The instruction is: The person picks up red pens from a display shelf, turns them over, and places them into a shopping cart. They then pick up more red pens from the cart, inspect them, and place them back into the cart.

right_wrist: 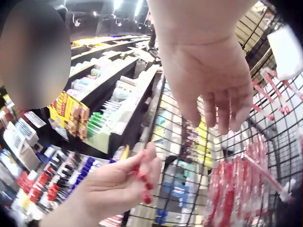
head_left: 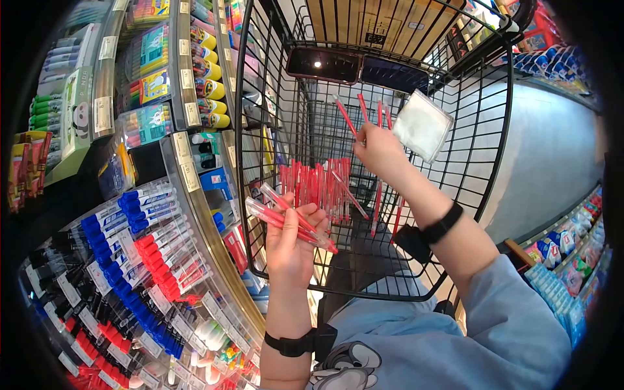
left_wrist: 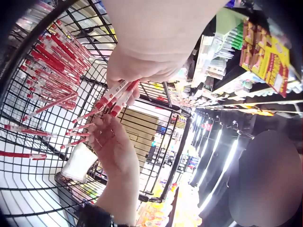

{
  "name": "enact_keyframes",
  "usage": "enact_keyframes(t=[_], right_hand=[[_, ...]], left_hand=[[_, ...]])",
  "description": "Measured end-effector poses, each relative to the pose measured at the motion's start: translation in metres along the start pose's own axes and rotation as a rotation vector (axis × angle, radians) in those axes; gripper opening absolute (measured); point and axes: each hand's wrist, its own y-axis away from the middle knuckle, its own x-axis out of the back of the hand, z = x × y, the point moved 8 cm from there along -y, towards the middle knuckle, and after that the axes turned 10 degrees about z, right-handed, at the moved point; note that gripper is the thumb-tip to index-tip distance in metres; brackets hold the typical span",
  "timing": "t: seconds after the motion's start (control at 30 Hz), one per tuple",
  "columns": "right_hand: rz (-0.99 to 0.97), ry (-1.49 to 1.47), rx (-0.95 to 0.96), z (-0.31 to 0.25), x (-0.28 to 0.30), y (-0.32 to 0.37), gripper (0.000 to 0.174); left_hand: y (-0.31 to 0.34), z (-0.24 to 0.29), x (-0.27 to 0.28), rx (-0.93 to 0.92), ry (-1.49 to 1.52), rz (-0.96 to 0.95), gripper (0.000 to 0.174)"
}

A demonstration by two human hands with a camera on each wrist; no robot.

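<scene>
In the head view my left hand (head_left: 290,244) holds several red pens (head_left: 276,218) in a loose bundle at the near left side of the wire shopping cart (head_left: 374,298). Their red ends poke out past its fingers in the right wrist view. My right hand (right_wrist: 213,85) hangs over the cart with fingers loosely extended, and nothing shows between them. Just beyond that hand, a few separate red pens (head_left: 344,114) lie spread out. A dense row of red pens (head_left: 315,185) lies lower in the cart, with one pen (head_left: 351,195) slanting across its right end.
A square white packet (head_left: 422,125) sits at the cart's right, near a dark phone (head_left: 324,65) at the far end. A cardboard box (head_left: 383,19) is beyond. Shelves of blue markers (head_left: 120,253) and red markers (head_left: 166,266) stand close on the left.
</scene>
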Motion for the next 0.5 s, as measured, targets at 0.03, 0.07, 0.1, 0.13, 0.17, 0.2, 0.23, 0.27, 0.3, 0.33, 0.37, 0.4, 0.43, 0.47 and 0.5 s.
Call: enact_keyframes(t=[0.03, 0.07, 0.1, 0.13, 0.17, 0.2, 0.23, 0.27, 0.3, 0.33, 0.37, 0.4, 0.43, 0.47, 0.5], right_hand=[[0.05, 0.122, -0.067, 0.014, -0.007, -0.01, 0.02], [0.096, 0.241, -0.135, 0.027, -0.012, -0.017, 0.021], [0.092, 0.24, -0.135, 0.032, -0.021, -0.02, 0.021], [0.145, 0.302, -0.128, 0.037, -0.025, -0.023, 0.021], [0.195, 0.362, -0.123, 0.042, -0.028, -0.024, 0.022], [0.186, 0.358, -0.124, 0.038, -0.029, -0.023, 0.022], [0.166, 0.363, -0.134, 0.033, -0.027, -0.022, 0.021], [0.148, 0.369, -0.143, 0.029, -0.027, -0.022, 0.02], [0.179, 0.322, -0.129, 0.032, -0.029, -0.023, 0.02], [0.174, 0.318, -0.125, 0.023, -0.02, -0.02, 0.02], [0.059, 0.109, -0.125, 0.013, -0.017, -0.014, 0.02], [-0.056, -0.101, -0.124, -0.003, -0.011, -0.006, 0.02], [-0.146, -0.271, -0.117, -0.015, -0.007, 0.003, 0.021], [-0.281, -0.454, -0.172, -0.028, -0.005, 0.018, 0.019], [-0.416, -0.637, -0.229, -0.043, -0.001, 0.035, 0.017]], left_hand=[[-0.001, 0.0, -0.001, -0.003, 0.004, -0.003, 0.02], [0.0, -0.002, 0.0, 0.002, 0.006, 0.01, 0.019], [0.0, -0.003, 0.002, 0.01, 0.006, 0.026, 0.018], [-0.001, -0.003, 0.003, 0.01, 0.005, 0.032, 0.018], [0.0, -0.003, 0.004, 0.029, 0.033, 0.023, 0.018], [0.0, -0.003, 0.004, 0.047, 0.062, 0.015, 0.017], [0.001, 0.001, 0.002, 0.046, 0.056, 0.041, 0.014], [0.0, 0.001, 0.005, 0.044, 0.056, 0.048, 0.014], [-0.002, 0.001, 0.003, 0.042, 0.097, -0.009, 0.013], [-0.002, 0.005, -0.002, 0.04, 0.139, -0.067, 0.011], [0.0, 0.006, -0.003, 0.054, 0.096, 0.013, 0.01], [0.0, 0.007, -0.002, 0.048, 0.095, 0.018, 0.01], [0.0, 0.011, -0.002, 0.018, 0.109, -0.014, 0.01], [0.001, 0.015, -0.003, -0.012, 0.122, -0.046, 0.011], [0.0, 0.018, -0.003, -0.034, 0.109, -0.029, 0.011]])
